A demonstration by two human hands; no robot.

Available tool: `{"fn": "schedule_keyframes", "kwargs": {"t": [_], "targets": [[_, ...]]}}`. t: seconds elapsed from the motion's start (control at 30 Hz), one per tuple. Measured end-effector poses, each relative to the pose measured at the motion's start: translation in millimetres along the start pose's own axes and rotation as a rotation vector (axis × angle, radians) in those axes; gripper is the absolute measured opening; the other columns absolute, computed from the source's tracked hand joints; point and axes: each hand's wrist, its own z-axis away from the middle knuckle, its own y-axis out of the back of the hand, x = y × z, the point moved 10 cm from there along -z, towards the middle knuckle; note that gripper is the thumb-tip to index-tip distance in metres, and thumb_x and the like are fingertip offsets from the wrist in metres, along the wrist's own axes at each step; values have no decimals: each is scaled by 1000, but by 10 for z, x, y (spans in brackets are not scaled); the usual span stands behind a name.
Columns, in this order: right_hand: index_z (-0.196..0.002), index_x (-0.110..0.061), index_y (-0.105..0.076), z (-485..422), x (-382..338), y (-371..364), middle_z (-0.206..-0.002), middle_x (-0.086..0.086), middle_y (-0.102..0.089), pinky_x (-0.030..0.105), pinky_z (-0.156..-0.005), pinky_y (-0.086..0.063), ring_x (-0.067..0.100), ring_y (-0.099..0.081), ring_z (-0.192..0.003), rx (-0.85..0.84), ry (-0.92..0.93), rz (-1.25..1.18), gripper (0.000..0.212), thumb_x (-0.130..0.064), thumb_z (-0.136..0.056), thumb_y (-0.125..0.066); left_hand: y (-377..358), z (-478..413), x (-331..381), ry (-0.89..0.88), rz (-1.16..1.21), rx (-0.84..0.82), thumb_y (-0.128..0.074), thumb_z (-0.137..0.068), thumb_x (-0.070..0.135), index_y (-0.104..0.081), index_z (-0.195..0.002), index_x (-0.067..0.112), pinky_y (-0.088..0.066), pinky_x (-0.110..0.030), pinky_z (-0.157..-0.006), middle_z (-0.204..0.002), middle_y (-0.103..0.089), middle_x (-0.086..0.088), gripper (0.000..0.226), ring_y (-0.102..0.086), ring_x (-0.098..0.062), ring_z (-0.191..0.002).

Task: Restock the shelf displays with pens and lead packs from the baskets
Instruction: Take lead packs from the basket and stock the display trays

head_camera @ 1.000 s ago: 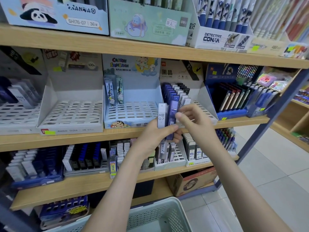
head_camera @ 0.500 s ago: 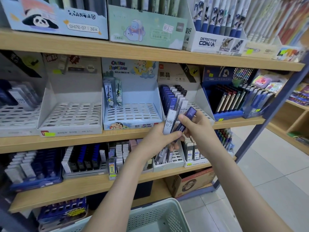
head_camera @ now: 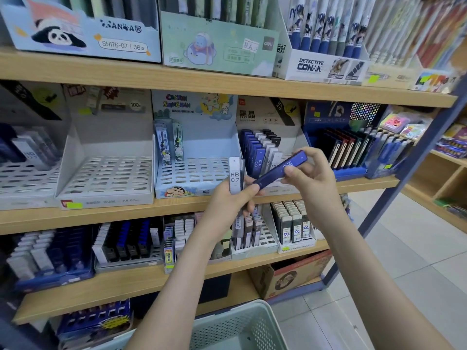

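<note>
The left hand [head_camera: 225, 203] grips upright grey HB 0.7 lead packs [head_camera: 235, 176] while the right hand [head_camera: 312, 179] pinches a tilted blue lead pack [head_camera: 271, 174] just beside them, before the middle shelf's lead display box [head_camera: 267, 114], above the basket [head_camera: 240, 324].

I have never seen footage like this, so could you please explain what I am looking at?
There is no machine: a person wears one wide-angle camera on the head, looking down at their own bare hands before wooden shop shelves. The left hand grips a grey lead pack marked HB 0.7, upright. The right hand pinches a blue lead pack, tilted, its lower end at the left hand. Behind them stands a display box partly filled with packs. A pale basket sits below.
</note>
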Motion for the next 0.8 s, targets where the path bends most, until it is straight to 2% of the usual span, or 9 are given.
{"fn": "schedule_keyframes", "kwargs": {"t": [0.1, 0.17, 0.27, 0.33, 0.5, 0.6, 0.7, 0.73, 0.8], "targets": [[-104, -20, -58, -55, -73, 35, -83, 5, -63, 30, -77, -53, 16, -62, -80, 46, 71, 10, 25, 2, -92, -54, 137, -8, 7, 1, 77, 81, -53, -97, 6, -55, -90, 15, -42, -20, -48, -75, -71, -2, 11, -52, -8, -50], [-103, -24, -61, -96, -98, 21, -84, 0, -64, 29, -77, -52, 12, -61, -80, 52, 110, 102, 28, 1, -93, -53, 216, -20, 4, 13, 118, 114, -53, -97, 8, -54, -89, 13, -43, -21, -47, -67, -65, -1, 9, -53, -10, -50], [-107, -24, -62, -161, -73, -46, -88, -7, -66, 40, -85, -53, 14, -62, -84, 35, 152, 305, 26, -3, -93, -54, 291, -28, -9, 51, 99, 138, -55, -97, 15, -51, -89, 11, -40, -22, -41, -61, -53, 0, 10, -48, -11, -43], [-108, -27, -61, -185, -55, -113, -89, -7, -66, 42, -87, -52, 16, -64, -86, 17, 171, 387, 27, -6, -93, -54, 289, -16, -21, 81, 75, 127, -55, -97, 21, -48, -85, 12, -34, -22, -39, -58, -46, 1, 16, -40, -11, -41], [-112, -31, -61, -208, -74, -249, -83, -7, -65, 22, -80, -47, 8, -62, -80, -35, 220, 491, 30, -8, -94, -54, 216, 3, -60, 123, 50, 70, -45, -95, 43, -45, -87, 11, -28, -22, -39, -57, -41, 1, 33, -35, -11, -41], [-113, -30, -62, -227, -109, -316, -84, 0, -62, 12, -72, -38, 9, -55, -81, -78, 250, 581, 30, -9, -94, -54, 188, 0, -81, 167, 119, 45, -39, -103, 36, -47, -89, 12, -24, -22, -41, -57, -41, 1, 28, -33, -12, -42], [-119, -26, -63, -256, -163, -371, -95, -5, -59, 32, -85, -32, 17, -43, -95, -67, 352, 786, 30, -12, -94, -56, 173, 10, -42, 150, 127, 19, -39, -102, 22, -47, -93, 11, -28, -25, -42, -61, -44, 0, 17, -37, -12, -44], [-120, -25, -64, -266, -185, -387, -103, -2, -59, 36, -85, -29, 20, -40, -99, -46, 410, 849, 31, -12, -93, -58, 170, 15, -22, 132, 115, 13, -39, -102, 22, -47, -95, 10, -30, -25, -43, -61, -47, 0, 15, -39, -13, -46], [-121, -28, -65, -295, -194, -413, -116, 3, -57, 31, -81, -18, 24, -36, -104, -9, 473, 961, 34, -14, -90, -61, 170, 27, 25, 91, 83, 14, -40, -103, 23, -47, -101, 10, -33, -26, -46, -62, -50, 2, 15, -41, -14, -49]]}}
